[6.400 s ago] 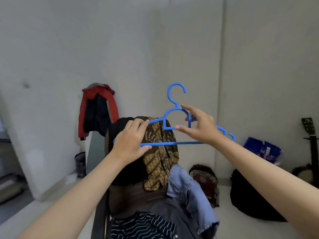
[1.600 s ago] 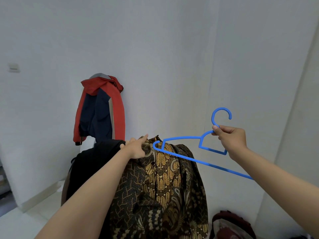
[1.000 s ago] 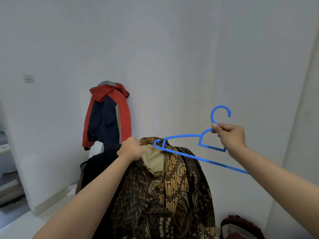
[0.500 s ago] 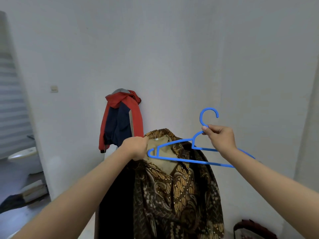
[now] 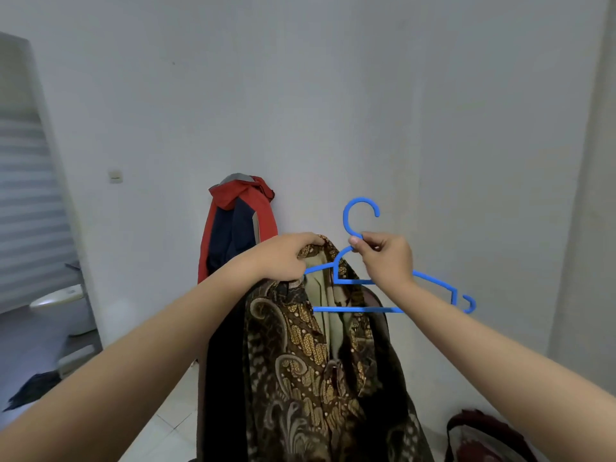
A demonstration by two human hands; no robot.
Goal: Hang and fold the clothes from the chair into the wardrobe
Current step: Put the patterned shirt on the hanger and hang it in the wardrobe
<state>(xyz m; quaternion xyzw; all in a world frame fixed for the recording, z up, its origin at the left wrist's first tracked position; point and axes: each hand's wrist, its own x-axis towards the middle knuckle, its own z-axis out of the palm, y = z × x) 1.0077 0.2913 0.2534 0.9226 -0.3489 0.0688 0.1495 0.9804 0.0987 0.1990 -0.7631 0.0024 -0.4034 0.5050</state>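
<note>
Hanger going into batik shirt
L hand (image 5: 283, 258) grips batik shirt (image 5: 310, 355) collar; R hand (image 5: 383, 258) pinches blue hanger (image 5: 433, 281) neck. Keep collar open, slide hanger arm under shoulder.

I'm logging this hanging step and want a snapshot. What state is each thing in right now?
batik shirt: held up by its collar, hanging open at the front.
blue hanger: upright, left end inside the shirt's neck opening, right end outside.
left hand: grips the collar.
right hand: pinches the hanger below the hook.
red and navy jacket: hanging against the wall.
</note>
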